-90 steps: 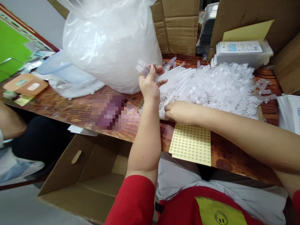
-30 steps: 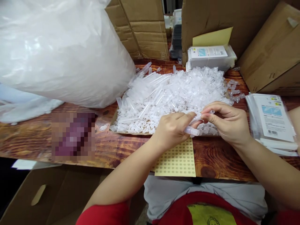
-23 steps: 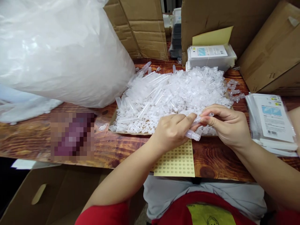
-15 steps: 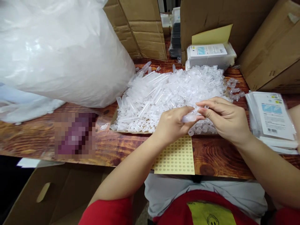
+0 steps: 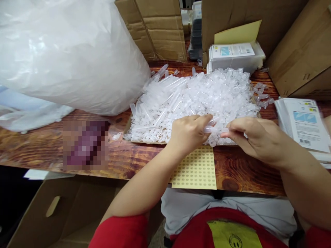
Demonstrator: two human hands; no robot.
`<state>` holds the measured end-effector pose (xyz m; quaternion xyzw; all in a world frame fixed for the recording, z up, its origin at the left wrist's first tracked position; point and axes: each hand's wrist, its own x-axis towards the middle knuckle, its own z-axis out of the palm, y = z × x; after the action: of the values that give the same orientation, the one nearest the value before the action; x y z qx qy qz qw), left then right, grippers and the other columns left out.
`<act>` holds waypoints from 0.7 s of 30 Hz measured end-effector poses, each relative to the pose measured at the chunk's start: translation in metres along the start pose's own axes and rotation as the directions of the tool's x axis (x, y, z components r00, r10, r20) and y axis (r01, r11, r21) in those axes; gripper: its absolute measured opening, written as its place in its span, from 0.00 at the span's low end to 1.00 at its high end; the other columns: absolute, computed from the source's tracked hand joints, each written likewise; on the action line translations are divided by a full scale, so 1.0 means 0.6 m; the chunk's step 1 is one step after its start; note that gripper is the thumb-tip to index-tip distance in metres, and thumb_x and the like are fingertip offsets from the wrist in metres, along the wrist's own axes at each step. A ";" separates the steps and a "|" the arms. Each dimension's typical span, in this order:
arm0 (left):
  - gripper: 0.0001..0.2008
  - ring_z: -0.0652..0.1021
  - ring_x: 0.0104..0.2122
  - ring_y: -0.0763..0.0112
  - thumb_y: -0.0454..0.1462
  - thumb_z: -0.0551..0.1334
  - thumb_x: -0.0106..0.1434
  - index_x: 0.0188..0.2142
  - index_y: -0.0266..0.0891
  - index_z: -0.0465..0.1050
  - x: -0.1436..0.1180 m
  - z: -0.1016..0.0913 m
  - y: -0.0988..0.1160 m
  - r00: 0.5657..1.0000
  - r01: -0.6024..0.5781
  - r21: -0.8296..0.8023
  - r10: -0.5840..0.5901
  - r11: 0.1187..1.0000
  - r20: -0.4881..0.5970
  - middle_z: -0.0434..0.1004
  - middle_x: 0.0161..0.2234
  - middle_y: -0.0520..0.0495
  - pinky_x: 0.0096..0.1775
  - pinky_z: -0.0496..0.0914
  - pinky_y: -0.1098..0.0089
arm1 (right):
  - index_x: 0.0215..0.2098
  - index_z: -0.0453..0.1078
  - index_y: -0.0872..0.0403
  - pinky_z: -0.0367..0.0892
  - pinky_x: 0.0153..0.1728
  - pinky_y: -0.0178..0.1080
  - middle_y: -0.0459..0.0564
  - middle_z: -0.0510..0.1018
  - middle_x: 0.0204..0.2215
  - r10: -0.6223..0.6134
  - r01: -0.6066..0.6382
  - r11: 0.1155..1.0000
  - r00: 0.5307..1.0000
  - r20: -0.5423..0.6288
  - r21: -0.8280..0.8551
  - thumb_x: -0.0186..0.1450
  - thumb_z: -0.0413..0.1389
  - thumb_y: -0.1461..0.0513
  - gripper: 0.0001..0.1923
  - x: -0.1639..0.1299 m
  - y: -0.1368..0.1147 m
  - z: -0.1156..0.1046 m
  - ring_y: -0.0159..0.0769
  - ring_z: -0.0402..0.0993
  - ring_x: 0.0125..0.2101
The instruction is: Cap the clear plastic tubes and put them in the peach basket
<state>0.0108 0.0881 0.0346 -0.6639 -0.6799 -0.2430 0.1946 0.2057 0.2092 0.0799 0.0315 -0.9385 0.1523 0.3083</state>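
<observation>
Left to right, vs half a second back:

Big white plastic bag [image 5: 69,55] at far left of wooden table [image 5: 38,151]: same spot, no change. Open cardboard box [image 5: 77,210] below table edge, unchanged.

Pile of clear tubes and caps [image 5: 196,100] mid-table on a cardboard sheet: same layout, only shifted slightly up-frame with the head camera.

Left hand [image 5: 188,132]: dropped a little toward the near edge of the pile, fingers curled, thumb and forefinger pinched on a clear tube [image 5: 210,130]. Earlier held the tube tilted and clear of the pile; now lies about level, just over the front edge of the pile, between both hands.

Yellow sticker sheet [image 5: 196,168] flat on table directly below the hands, near table edge, unmoved.

Right hand [image 5: 256,137]: moved right and lower, wrist flatter than before. Fingertips [image 5: 227,132] narrowed to a pinch at the tube's right end; possibly a small cap in there, too blurred to tell. Touching the tube or just beside it, cannot confirm.

Stack of printed sleeves [image 5: 302,125] at far right, same place. Second packet stack [image 5: 235,57] and cartons at back, unchanged.
</observation>
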 end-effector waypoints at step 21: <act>0.15 0.68 0.19 0.72 0.32 0.56 0.73 0.32 0.38 0.77 0.009 -0.010 0.041 0.985 -0.162 0.180 0.171 0.970 -0.037 0.69 0.19 0.51 0.24 0.48 0.65 | 0.39 0.64 0.55 0.57 0.28 0.39 0.45 0.70 0.24 -0.023 0.107 0.966 0.941 0.337 -0.234 0.70 0.43 0.75 0.13 0.023 -0.047 -0.018 0.36 0.65 0.23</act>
<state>0.0347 0.0889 0.0440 -0.6922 -0.6353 -0.1819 0.2901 0.2052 0.1860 0.1037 0.0489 -0.9869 0.0157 0.1527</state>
